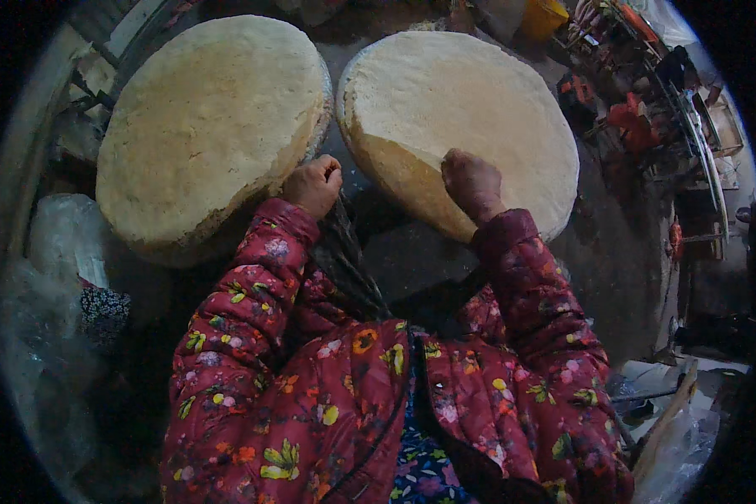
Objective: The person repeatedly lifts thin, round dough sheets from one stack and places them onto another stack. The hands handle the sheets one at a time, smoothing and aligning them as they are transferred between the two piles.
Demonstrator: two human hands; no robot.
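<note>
Two large round discs with rough, pale tops and darker lower edges lie side by side before me; their material is unclear. My left hand (313, 184) is curled at the lower right edge of the left disc (208, 126). From it a dark, gathered cloth (349, 252) runs down towards my lap and appears gripped in its fingers. My right hand (472, 183) is closed in a fist over the lower left part of the right disc (479, 107). Whether that fist touches the disc is unclear, and its palm side is hidden.
Clear plastic sheeting (44, 353) and a dark patterned cloth (105, 312) lie at left. A yellow container (542, 19) stands at upper right, near red objects (633, 123) and clutter. More plastic (680, 435) is at lower right.
</note>
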